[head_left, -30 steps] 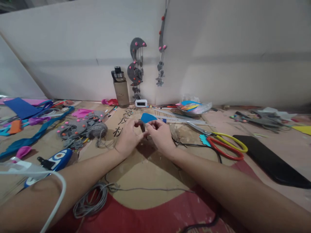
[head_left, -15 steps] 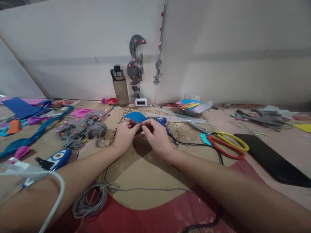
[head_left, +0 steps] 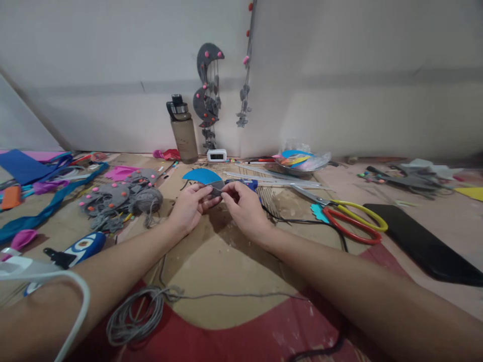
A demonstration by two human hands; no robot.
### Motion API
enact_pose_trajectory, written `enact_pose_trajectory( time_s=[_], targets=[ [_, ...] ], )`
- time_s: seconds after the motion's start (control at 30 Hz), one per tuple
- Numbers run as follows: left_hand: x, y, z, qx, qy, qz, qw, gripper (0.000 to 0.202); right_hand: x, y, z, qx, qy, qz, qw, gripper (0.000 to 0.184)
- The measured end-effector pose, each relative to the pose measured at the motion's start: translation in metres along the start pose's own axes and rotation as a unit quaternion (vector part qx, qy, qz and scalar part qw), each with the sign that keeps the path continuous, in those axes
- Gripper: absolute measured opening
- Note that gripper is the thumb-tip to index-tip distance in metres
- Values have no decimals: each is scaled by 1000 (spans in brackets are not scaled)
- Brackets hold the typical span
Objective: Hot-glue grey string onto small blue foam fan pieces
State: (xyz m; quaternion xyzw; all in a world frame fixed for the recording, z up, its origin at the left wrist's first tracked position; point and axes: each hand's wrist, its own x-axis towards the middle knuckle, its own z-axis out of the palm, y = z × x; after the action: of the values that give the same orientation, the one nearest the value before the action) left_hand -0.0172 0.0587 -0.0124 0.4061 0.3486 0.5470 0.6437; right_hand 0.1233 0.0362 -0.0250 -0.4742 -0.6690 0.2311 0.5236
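My left hand (head_left: 190, 207) is closed in a pinch around a small dark grey felt piece (head_left: 216, 187). A thin light strand crosses that felt piece toward my right hand (head_left: 245, 208), whose thumb and forefinger pinch at its edge. The two sets of fingertips almost meet above the cardboard (head_left: 219, 271). Just behind them lies a curved blue felt piece (head_left: 203, 175). A blue glue gun (head_left: 249, 184), partly hidden by my right hand, rests behind it. In front of my forearms lies a loose coil of grey yarn (head_left: 136, 315), with one strand running right.
On the right are big scissors (head_left: 354, 221) with red and yellow handles and a black phone-like slab (head_left: 422, 246). A grey yarn ball (head_left: 148, 200) and felt pieces lie left. A bottle (head_left: 184, 133) and small white clock (head_left: 217, 156) stand behind. A black cord (head_left: 302, 223) crosses the cardboard.
The left fingers have opened out slightly and shifted left, so the grey felt piece and strand show between the hands. The view has shifted a little.
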Motion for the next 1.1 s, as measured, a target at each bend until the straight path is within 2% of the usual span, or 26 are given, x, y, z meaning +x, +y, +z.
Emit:
enact_pose_trajectory(
  time_s=[0.2, 0.4, 0.77, 0.93, 1.1],
  targets=[
    [3, -1, -5, -15, -12, -24, 1000, 5, 1, 5, 2, 37, 25, 21, 999, 15],
    [4, -2, -4, -29, -14, -35, 999, 6, 3, 7, 1, 43, 12, 30, 999, 13],
    [8, -2, -2, -37, -2, -57, 998, 6, 6, 4, 1, 34, 29, 60, 997, 13],
    [9, -2, -4, -49, 5, -62, 997, 6, 7, 5, 1, 35, 27, 51, 998, 11],
    [11, 1, -5, -42, 26, -49, 998, 6, 5, 4, 1, 19, 13, 12, 1000, 13]
  ],
)
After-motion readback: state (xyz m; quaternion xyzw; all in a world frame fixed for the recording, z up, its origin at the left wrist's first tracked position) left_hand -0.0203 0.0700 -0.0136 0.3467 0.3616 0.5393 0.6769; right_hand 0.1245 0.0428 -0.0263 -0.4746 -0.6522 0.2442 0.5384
